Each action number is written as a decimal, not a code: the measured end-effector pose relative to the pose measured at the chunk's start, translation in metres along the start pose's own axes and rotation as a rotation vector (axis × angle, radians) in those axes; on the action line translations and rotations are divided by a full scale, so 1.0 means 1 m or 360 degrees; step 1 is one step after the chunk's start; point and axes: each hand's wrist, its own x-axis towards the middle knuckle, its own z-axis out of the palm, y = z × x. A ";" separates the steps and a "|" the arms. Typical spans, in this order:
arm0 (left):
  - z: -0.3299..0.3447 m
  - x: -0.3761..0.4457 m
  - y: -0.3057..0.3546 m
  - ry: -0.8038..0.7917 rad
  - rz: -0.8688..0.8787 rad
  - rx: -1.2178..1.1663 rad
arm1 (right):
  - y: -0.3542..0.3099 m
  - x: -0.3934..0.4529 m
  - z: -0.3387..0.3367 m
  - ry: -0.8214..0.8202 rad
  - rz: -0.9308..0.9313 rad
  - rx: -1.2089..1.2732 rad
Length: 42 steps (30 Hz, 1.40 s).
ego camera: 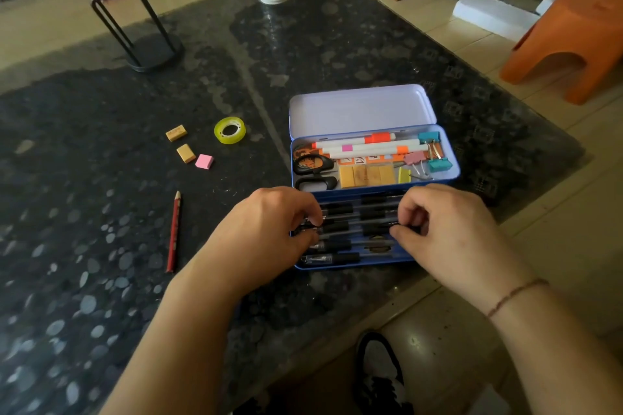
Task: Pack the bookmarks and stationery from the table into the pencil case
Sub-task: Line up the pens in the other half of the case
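Two hands work over a dark stone-patterned table (101,111), where the blue pencil case (453,165) lies open in front of the person, its lid (360,111) raised at the far side. Its far tray holds white markers (371,146), scissors (313,165) and binder clips (435,158); the near tray (354,264), directly under the hands, holds black pens (340,258). Left hand (266,229) and right hand (445,226), apart, each pinch an end of a pen with curled fingers. Left of the case lie a red pencil (174,232), a tape roll (229,130) and three small erasers (186,153).
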 end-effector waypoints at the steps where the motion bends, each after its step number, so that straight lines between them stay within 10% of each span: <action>1: 0.000 0.000 0.000 0.0003 0.0001 0.0003 | 0.001 -0.001 -0.003 -0.0011 0.0013 -0.0006; 42: 0.000 0.001 -0.011 -0.0127 -0.0043 -0.0047 | 0.014 -0.001 -0.006 -0.0163 0.0310 -0.0290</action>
